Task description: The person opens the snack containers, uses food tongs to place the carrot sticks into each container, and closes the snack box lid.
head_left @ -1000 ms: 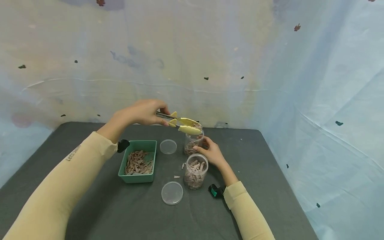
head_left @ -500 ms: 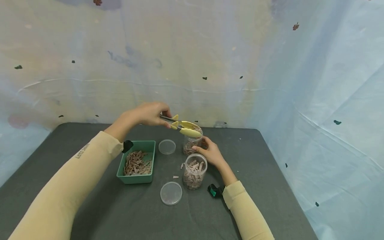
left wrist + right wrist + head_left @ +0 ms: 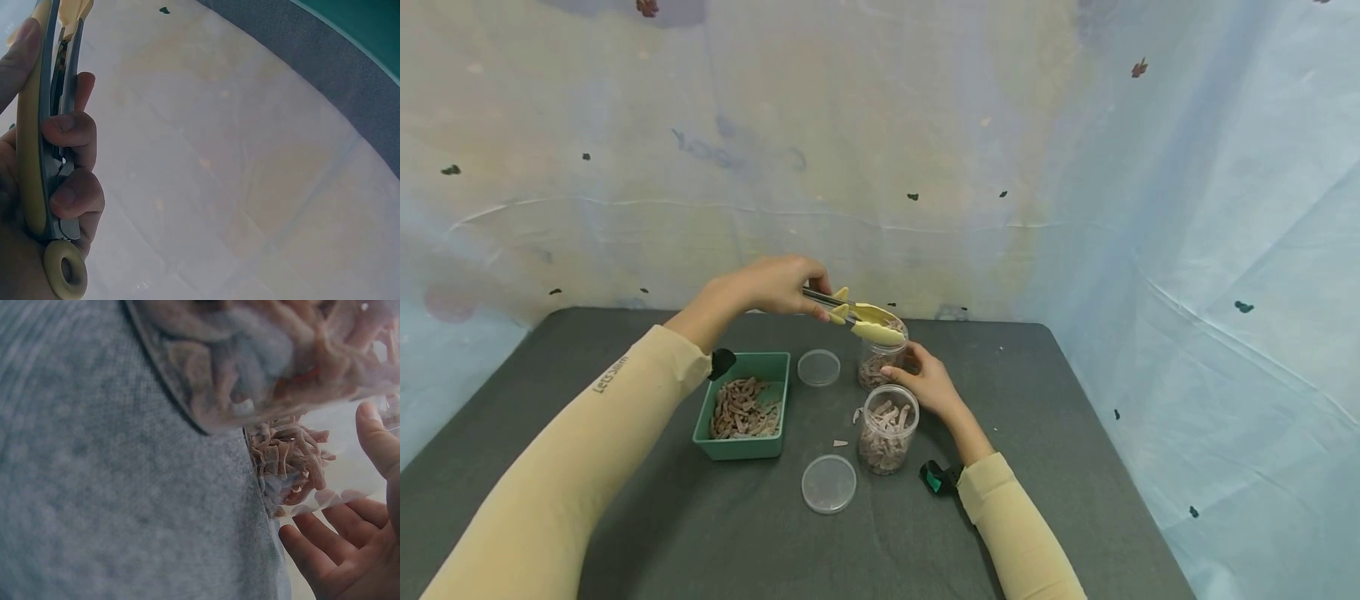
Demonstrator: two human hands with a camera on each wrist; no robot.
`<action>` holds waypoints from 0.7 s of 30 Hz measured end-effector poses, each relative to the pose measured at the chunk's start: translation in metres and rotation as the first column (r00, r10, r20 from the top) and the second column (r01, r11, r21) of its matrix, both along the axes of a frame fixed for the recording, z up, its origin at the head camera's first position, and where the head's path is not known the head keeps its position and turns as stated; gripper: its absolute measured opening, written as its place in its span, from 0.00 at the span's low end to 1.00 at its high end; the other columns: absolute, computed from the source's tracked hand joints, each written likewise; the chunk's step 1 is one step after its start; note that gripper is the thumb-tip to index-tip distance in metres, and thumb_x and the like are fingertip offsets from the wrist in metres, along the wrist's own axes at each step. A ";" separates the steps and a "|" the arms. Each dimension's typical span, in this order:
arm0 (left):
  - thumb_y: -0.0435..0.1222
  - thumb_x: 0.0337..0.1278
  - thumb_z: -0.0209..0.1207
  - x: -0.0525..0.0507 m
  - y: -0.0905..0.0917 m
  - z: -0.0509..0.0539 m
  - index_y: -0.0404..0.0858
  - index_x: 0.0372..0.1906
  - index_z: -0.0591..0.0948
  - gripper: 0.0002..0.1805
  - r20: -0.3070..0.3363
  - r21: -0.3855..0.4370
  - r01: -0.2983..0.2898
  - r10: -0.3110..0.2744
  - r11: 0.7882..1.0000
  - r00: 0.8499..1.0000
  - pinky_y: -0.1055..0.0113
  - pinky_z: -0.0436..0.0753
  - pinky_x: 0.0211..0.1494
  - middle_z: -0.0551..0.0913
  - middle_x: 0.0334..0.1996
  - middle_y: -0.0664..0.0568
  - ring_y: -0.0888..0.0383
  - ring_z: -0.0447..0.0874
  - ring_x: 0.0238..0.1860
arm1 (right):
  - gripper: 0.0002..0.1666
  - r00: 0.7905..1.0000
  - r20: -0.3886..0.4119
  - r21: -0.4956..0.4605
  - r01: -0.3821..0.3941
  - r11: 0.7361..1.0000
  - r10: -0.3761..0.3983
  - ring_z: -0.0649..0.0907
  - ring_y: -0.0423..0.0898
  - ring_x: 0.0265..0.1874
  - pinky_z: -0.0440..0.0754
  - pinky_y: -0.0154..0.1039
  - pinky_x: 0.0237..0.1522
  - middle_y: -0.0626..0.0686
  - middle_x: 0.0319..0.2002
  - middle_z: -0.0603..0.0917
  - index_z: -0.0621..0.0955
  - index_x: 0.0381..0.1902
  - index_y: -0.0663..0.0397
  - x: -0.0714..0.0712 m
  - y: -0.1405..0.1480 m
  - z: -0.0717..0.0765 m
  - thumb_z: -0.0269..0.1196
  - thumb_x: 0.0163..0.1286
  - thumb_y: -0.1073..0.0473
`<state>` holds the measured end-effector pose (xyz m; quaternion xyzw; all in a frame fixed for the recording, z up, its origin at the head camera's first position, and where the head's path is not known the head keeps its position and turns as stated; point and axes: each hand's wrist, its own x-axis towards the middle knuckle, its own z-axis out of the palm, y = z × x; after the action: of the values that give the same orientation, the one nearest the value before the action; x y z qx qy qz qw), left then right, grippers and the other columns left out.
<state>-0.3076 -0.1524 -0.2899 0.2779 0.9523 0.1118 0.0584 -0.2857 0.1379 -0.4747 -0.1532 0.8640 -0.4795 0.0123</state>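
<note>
My left hand grips a pair of tongs with yellow tips and a metal shaft. Brown strips lie between the tips, over the mouth of the far clear jar. In the left wrist view my fingers wrap the handle of the tongs, which ends in a yellow ring. My right hand holds the far jar from the side, thumb and fingers around its wall. Brown strips fill its lower part in the right wrist view. Nearer stands a second open jar, fuller with similar strips.
A green tray with brown strips stands at the left. Two clear lids lie flat: a far lid and a near lid. A small loose scrap lies on the dark table beside the near jar.
My left hand and the tongs have moved slightly right and down, the tips now lower at the far jar's mouth. My right hand keeps its hold on that jar.
</note>
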 end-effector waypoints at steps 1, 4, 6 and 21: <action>0.53 0.59 0.73 0.000 0.000 0.000 0.46 0.52 0.86 0.22 0.000 0.000 -0.001 0.001 1.000 1.000 0.47 0.81 0.50 0.85 0.50 0.52 0.51 0.85 0.49 | 0.43 1.000 -0.001 0.001 -0.001 1.000 0.001 0.77 0.62 0.68 0.77 0.61 0.64 0.64 0.69 0.77 0.68 0.77 0.58 0.000 0.000 0.000 0.70 0.73 0.47; 0.53 0.59 0.73 0.001 -0.001 0.001 0.46 0.53 0.86 0.22 -0.001 0.001 -0.004 0.004 1.000 1.000 0.47 0.81 0.51 0.85 0.51 0.52 0.51 0.85 0.50 | 0.43 1.000 -0.007 0.004 -0.006 1.000 0.006 0.78 0.62 0.68 0.77 0.61 0.64 0.64 0.68 0.77 0.68 0.77 0.58 -0.001 -0.001 0.000 0.70 0.73 0.47; 0.52 0.59 0.73 0.002 -0.002 0.002 0.46 0.53 0.86 0.22 -0.003 0.002 -0.007 0.007 1.000 1.000 0.46 0.81 0.50 0.85 0.51 0.52 0.50 0.85 0.50 | 0.43 1.000 -0.011 0.004 -0.009 1.000 0.009 0.78 0.62 0.68 0.77 0.61 0.63 0.65 0.68 0.77 0.68 0.77 0.58 -0.001 -0.001 0.000 0.70 0.73 0.47; 0.52 0.61 0.73 0.009 -0.013 0.009 0.44 0.53 0.85 0.22 -0.003 0.063 -0.005 0.006 0.998 1.000 0.46 0.81 0.53 0.85 0.50 0.51 0.50 0.85 0.50 | 0.40 1.000 -0.004 -0.012 -0.019 1.000 0.019 0.79 0.61 0.66 0.78 0.60 0.63 0.64 0.66 0.79 0.69 0.76 0.58 -0.003 -0.001 -0.001 0.69 0.74 0.49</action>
<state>-0.2986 -0.1658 -0.2804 0.2772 0.9492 0.1413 0.0478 -0.2891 0.1365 -0.4756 -0.1625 0.8595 -0.4844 0.0141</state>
